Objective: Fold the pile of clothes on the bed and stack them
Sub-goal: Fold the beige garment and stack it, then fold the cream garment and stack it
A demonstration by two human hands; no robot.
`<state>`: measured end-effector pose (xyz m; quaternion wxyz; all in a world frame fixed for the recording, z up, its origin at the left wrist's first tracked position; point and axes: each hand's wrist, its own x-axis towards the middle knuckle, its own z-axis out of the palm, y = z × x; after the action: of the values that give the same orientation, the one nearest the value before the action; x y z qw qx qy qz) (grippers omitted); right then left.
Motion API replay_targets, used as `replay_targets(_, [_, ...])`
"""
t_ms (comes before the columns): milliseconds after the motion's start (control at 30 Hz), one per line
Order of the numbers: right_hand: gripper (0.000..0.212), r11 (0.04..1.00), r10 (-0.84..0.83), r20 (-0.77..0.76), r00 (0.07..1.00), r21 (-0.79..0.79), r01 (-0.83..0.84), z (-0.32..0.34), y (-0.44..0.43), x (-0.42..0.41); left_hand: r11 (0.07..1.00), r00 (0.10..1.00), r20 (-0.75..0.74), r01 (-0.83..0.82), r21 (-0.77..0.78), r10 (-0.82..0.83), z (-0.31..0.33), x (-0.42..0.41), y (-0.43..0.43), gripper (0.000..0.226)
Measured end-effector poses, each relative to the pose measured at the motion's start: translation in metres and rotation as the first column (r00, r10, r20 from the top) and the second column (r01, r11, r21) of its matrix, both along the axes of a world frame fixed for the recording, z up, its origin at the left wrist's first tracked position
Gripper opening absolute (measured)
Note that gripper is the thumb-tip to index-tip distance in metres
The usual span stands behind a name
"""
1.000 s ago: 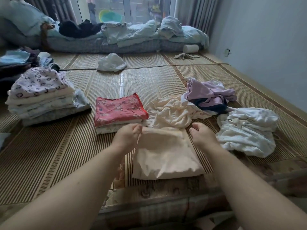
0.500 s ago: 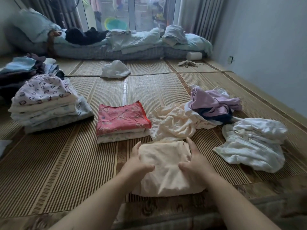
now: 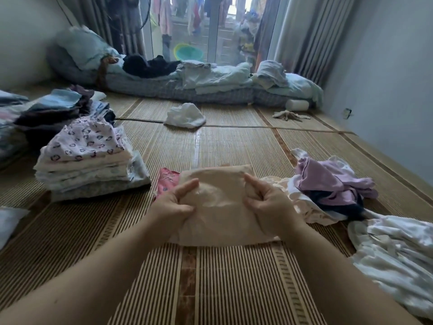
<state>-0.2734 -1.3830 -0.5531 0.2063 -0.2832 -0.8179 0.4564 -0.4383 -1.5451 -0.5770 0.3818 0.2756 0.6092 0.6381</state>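
Folded cream garment (image 3: 218,207) in the grasp of left hand (image 3: 172,205) and right hand (image 3: 269,204), red stack (image 3: 166,181) partly behind

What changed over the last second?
The left hand and right hand moved from the cream garment's far edge to grip its sides, then carried it forward, so it now covers most of the red stack. Heart-print stack, purple heap and white heap lie as before.

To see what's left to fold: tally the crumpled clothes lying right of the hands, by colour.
Cream garment: 1
Lilac garment: 1
Navy garment: 1
White garment: 1
Total: 4
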Motion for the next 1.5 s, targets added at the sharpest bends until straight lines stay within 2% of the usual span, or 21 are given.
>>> replay_targets(67, [0.060,1.000,0.007,-0.004,1.000,0.022,-0.007,0.004,0.012,-0.038,0.999,0.994,-0.105,-0.044,-0.030,0.040,0.004,-0.033,0.011,0.064])
replay_targets(200, [0.057,0.997,0.038,0.023,0.999,0.063,-0.040,-0.005,0.037,-0.107,0.989,0.974,-0.208,-0.110,-0.101,0.087,-0.006,-0.090,0.033,0.066])
replay_targets(267, [0.051,0.996,0.062,0.110,0.992,0.059,-0.068,-0.022,0.047,-0.128,0.971,0.943,-0.324,-0.140,-0.196,0.071,-0.020,-0.106,0.040,0.067])
replay_targets(367, [0.049,0.981,0.086,0.352,0.932,0.132,-0.140,-0.055,0.058,-0.148,0.871,0.798,-0.589,-0.195,-0.450,-0.126,-0.049,-0.116,0.050,0.068])
replay_targets(400, [0.051,0.968,0.082,0.443,0.893,0.178,-0.177,-0.063,0.060,-0.152,0.824,0.755,-0.633,-0.243,-0.511,-0.170,-0.057,-0.115,0.053,0.067])
replay_targets(467, [0.053,0.952,0.025,0.553,0.833,0.242,-0.189,-0.078,0.066,-0.158,0.761,0.724,-0.662,-0.314,-0.568,-0.195,-0.072,-0.111,0.058,0.064])
replay_targets(533, [0.070,0.960,-0.035,0.630,0.775,0.237,-0.149,-0.092,0.067,-0.156,0.749,0.685,-0.688,-0.322,-0.580,-0.238,-0.088,-0.112,0.060,0.067])
replay_targets(600, [0.096,0.967,-0.028,0.666,0.745,0.206,-0.147,-0.100,0.065,-0.151,0.725,0.672,-0.680,-0.307,-0.616,-0.293,-0.096,-0.115,0.057,0.084])
replay_targets(667, [0.105,0.966,-0.027,0.650,0.760,0.212,-0.147,-0.100,0.065,-0.148,0.697,0.669,-0.673,-0.318,-0.643,-0.315,-0.093,-0.114,0.054,0.094])
replay_targets(733, [0.105,0.949,-0.039,0.615,0.788,0.270,-0.164,-0.094,0.066,-0.143,0.697,0.628,-0.709,-0.351,-0.625,-0.320,-0.087,-0.106,0.052,0.098])
replay_targets(833, [0.105,0.882,0.022,0.542,0.840,0.385,-0.271,-0.083,0.056,-0.127,0.768,0.426,-0.814,-0.333,-0.547,-0.395,-0.079,-0.085,0.048,0.105])
replay_targets(900, [0.105,0.799,0.109,0.565,0.818,0.440,-0.410,-0.083,0.047,-0.115,0.779,0.273,-0.826,-0.286,-0.559,-0.493,-0.080,-0.070,0.047,0.109])
replay_targets(967, [0.105,0.727,0.157,0.614,0.773,0.458,-0.512,-0.088,0.035,-0.104,0.748,0.195,-0.798,-0.278,-0.602,-0.570,-0.083,-0.058,0.047,0.112])
replay_targets(1033, [0.104,0.745,0.184,0.616,0.766,0.421,-0.517,-0.096,0.023,-0.099,0.721,0.180,-0.775,-0.289,-0.630,-0.605,-0.084,-0.053,0.047,0.113])
replay_targets(1133, [0.100,0.802,0.189,0.566,0.803,0.383,-0.459,-0.102,0.007,-0.103,0.702,0.188,-0.767,-0.313,-0.639,-0.614,-0.080,-0.061,0.043,0.110])
replay_targets(1333, [0.094,0.836,0.270,0.519,0.811,0.292,-0.465,-0.100,-0.006,-0.115,0.672,0.214,-0.732,-0.294,-0.680,-0.647,-0.068,-0.087,0.023,0.102])
replay_targets(1400, [0.086,0.860,0.168,0.430,0.887,0.376,-0.345,-0.097,0.002,-0.103,0.672,0.234,-0.730,-0.287,-0.683,-0.642,-0.064,-0.082,0.024,0.103])
replay_targets(1433, [0.082,0.878,0.065,0.375,0.925,0.419,-0.232,-0.098,0.009,-0.092,0.682,0.236,-0.740,-0.287,-0.673,-0.630,-0.062,-0.074,0.027,0.103])
replay_targets(1500, [0.085,0.897,-0.172,0.373,0.912,0.442,-0.012,-0.103,0.027,-0.062,0.731,0.210,-0.776,-0.261,-0.630,-0.594,-0.061,-0.055,0.037,0.101])
